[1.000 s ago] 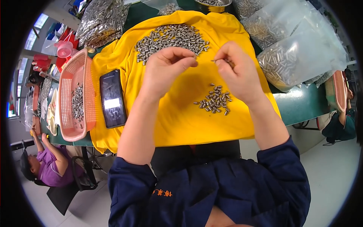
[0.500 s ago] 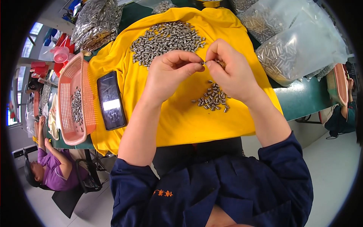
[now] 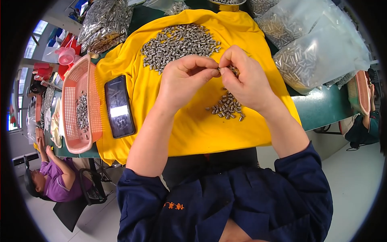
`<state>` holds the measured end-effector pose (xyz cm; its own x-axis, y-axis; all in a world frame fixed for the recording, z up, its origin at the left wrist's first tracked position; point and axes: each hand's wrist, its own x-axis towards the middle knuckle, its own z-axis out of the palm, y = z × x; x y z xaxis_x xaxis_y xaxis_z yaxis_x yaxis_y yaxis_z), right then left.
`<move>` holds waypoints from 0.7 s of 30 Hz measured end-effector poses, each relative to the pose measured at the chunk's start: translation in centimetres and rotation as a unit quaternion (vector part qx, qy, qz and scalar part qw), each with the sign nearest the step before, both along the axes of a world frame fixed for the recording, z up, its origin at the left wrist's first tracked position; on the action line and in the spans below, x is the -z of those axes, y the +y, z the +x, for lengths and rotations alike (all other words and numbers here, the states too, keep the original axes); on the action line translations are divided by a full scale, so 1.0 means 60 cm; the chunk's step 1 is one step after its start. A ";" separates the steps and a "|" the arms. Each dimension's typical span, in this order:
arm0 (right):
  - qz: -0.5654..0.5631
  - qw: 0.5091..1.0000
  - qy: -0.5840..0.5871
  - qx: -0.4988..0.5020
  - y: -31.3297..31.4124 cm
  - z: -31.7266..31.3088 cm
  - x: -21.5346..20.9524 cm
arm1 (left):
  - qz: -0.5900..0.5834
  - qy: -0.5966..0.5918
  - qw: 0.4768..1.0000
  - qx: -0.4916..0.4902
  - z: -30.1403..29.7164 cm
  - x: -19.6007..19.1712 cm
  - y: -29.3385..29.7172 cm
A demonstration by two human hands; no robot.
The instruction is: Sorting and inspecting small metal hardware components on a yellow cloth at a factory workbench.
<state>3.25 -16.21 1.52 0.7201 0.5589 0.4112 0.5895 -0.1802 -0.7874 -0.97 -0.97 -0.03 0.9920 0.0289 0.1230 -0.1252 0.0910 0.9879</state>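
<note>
My left hand and my right hand meet fingertip to fingertip above a yellow cloth, both pinching small silver metal parts between them. Below my right hand a small pile of the same metal parts lies on the cloth. A much larger heap of metal parts lies spread at the far side of the cloth, just beyond my hands.
A black phone lies on the cloth's left side. A pink plastic basket holding a few metal parts stands left of it. Clear bags of metal parts lie at the right and far left. Another person sits at lower left.
My hands have drawn together until the fingertips touch. The view has shifted slightly, so the cloth and piles sit a little lower in the picture.
</note>
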 end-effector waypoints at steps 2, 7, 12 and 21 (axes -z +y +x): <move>0.002 1.000 -0.001 0.003 -0.001 0.001 0.000 | -0.001 0.001 1.000 0.000 0.001 -0.001 -0.001; 0.053 0.997 0.061 -0.005 0.008 0.006 0.018 | 0.040 -0.030 0.998 -0.037 0.001 0.005 -0.003; 0.055 0.993 0.100 -0.022 0.003 0.002 0.008 | 0.001 0.052 0.999 0.015 0.004 -0.002 0.011; 0.056 0.994 0.089 -0.011 0.001 -0.004 0.002 | -0.018 0.037 0.999 0.006 0.001 0.000 0.007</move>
<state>2.98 -16.14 1.37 0.7752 0.5333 0.3386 0.4417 -0.0744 -0.8941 -0.90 -0.54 -0.04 0.9986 0.0192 0.0488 -0.0508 0.1280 0.9905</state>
